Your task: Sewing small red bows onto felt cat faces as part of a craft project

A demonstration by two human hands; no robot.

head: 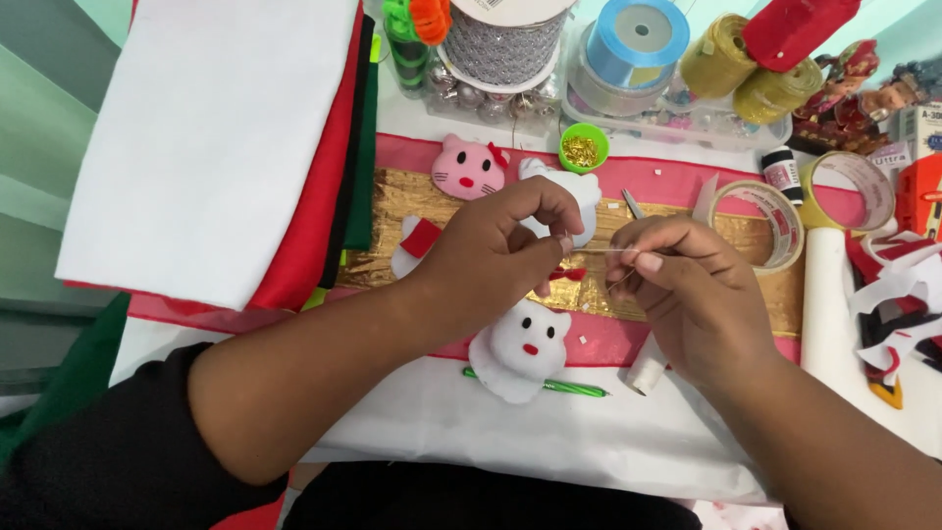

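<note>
My left hand (496,245) and my right hand (677,285) meet over a gold strip of fabric (432,196). Their fingertips pinch a thin pale thread (601,251) stretched between them. A small red felt piece (569,274) shows just under the left fingertips. A white felt cat face (520,348) with a red nose lies just below the hands, on top of a green pen (569,389). A pink cat face (468,169) and a white felt figure (579,186) lie behind the hands. Whether a needle is held I cannot tell.
A stack of white, red and green felt sheets (216,137) lies at the left. Ribbon spools (638,39), a small green cup of gold pins (584,147), tape rolls (775,221), a black thread spool (782,172) and felt scraps (898,314) crowd the back and right.
</note>
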